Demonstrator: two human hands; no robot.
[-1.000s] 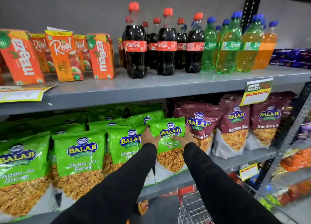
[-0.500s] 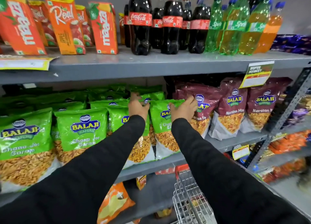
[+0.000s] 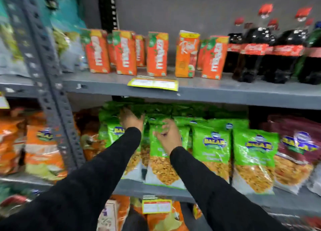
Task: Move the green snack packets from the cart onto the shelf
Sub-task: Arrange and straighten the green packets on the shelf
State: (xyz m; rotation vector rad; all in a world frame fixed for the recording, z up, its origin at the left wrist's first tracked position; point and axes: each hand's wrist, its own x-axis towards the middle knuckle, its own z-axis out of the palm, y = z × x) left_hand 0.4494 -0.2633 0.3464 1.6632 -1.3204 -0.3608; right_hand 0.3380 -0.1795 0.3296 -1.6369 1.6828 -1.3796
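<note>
Left hand (image 3: 131, 120) spread atop green Balaji packets (image 3: 212, 144); right hand (image 3: 167, 134) pinching packet top at 3 o'clock. Straighten gently, upright, flush with row.

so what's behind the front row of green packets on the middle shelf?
More green packets stand behind the front row of green packets; only their dark tops show under the upper shelf. How many rows deep is hidden, as is the shelf's back.

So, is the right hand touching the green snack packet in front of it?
Touching. The head view, although blurred, shows the right hand lying on the upper front of the green snack packet, fingers curled on its top.
</note>
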